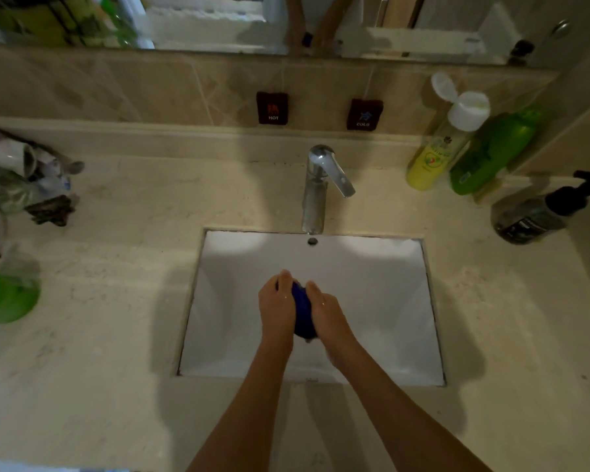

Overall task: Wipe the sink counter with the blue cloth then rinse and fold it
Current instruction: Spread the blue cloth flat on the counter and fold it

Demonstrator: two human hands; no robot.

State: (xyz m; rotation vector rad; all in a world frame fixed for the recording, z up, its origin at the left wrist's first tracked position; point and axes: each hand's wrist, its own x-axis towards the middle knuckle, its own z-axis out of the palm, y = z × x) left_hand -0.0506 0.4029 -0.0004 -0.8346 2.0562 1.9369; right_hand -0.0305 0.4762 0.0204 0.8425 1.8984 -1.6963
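Observation:
The blue cloth [302, 310] is bunched into a tight wad over the middle of the white sink basin [382, 284]. My left hand [275, 306] presses it from the left and my right hand [326, 313] from the right, so only a narrow strip of blue shows between them. Both hands are wet and glistening. The chrome faucet [319, 189] stands behind the basin on the beige stone counter [123, 267]; no stream of water is visible from its spout.
A yellow bottle [433, 155] with an open flip cap, a green bottle [491, 155] and a dark pump bottle [532, 216] stand at the back right. Clutter [24, 178] and a green object [6, 298] sit on the left. Hot and cold tags [272, 108] hang on the tiled wall.

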